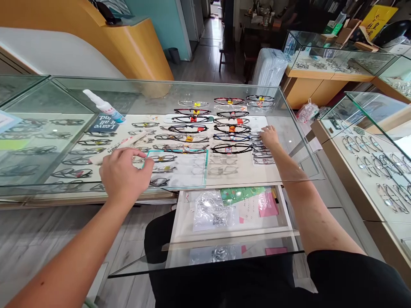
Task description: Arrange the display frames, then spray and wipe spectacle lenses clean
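Observation:
Two columns of eyeglasses lie on top of the glass display case, among them a black pair [232, 148] at the front right and a red-and-black pair [192, 112] further back. My left hand [125, 173] hovers over the case's left part, thumb and index finger curved apart, holding nothing, beside a teal-edged clear sheet [206, 169]. My right hand [269, 137] reaches to the right end of the rows, at the thin-framed glasses [263, 155]; its fingers are bent down, and what they hold, if anything, is hidden.
A white spray bottle [104, 105] lies on the glass at the back left. Below the case's front edge, an open drawer [180, 226] holds plastic bags, a green card and pink notes. More glasses cases [359, 171] stand at the right.

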A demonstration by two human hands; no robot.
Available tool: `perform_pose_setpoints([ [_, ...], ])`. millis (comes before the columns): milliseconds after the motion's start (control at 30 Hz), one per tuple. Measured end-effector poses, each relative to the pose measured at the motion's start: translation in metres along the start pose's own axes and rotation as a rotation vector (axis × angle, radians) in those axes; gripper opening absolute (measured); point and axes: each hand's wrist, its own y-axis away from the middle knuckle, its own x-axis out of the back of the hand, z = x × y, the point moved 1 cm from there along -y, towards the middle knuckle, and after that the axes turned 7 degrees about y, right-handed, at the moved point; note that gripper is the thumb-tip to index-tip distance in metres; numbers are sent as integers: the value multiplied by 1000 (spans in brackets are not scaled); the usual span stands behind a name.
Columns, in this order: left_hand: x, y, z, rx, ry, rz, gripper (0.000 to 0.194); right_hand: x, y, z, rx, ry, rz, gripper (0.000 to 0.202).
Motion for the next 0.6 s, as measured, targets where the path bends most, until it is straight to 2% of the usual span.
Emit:
perform_pose_setpoints([
  [200, -1, 1, 0, 5, 4, 3, 20, 8, 3, -1, -31, -17, -6, 41],
  [433, -1, 0, 0, 2, -3, 6, 22, 12, 4, 6, -25, -17, -152, 23],
  [600, -1, 1, 2, 0, -25, 4, 25, 11, 12, 7, -33, -15, -168, 24],
])
